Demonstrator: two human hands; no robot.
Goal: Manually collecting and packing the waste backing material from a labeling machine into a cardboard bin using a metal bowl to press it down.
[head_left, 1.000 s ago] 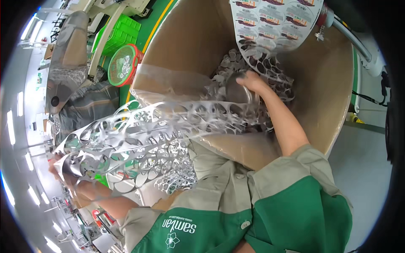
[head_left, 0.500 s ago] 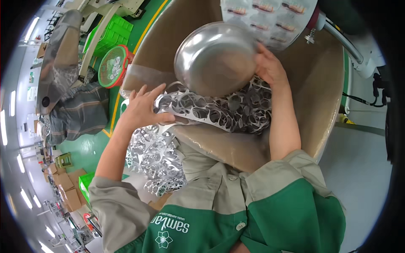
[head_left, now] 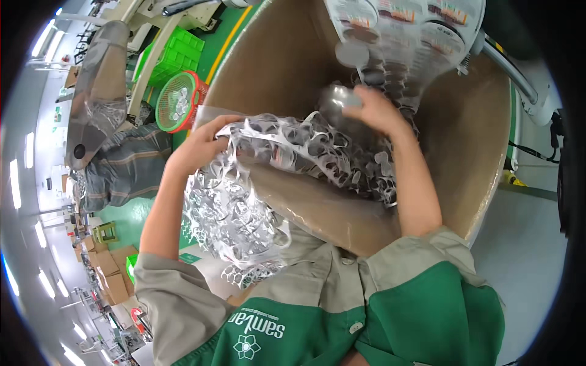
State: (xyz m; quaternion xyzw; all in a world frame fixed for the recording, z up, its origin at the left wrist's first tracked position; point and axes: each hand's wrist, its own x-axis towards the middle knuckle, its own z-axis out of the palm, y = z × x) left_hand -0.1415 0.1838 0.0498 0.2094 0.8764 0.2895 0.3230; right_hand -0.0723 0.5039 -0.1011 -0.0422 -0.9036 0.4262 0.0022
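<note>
My left hand (head_left: 204,143) is closed on the edge of a silvery foil web (head_left: 268,131) punched with round holes, which drapes over the near rim of a big brown bin (head_left: 287,195). Inside the bin, my right hand (head_left: 378,113) grips a shiny metal bowl (head_left: 342,100), much blurred by motion and only partly visible. More punched foil (head_left: 351,161) is heaped below it. From above hangs a printed foil sheet (head_left: 421,36), its lower part full of holes. A pale round disc (head_left: 353,55) shows beside that sheet.
Crumpled punched foil (head_left: 229,213) hangs outside the bin against my front. Left of the bin stand a red-rimmed green basket (head_left: 174,104) with silvery pieces and a green crate (head_left: 174,58). A metal machine arm (head_left: 510,70) reaches in at the upper right.
The bowl has dropped and tilted into the bin with my right hand, so less of it shows. My left hand has closed on the foil web. The printed sheet hangs lower.
</note>
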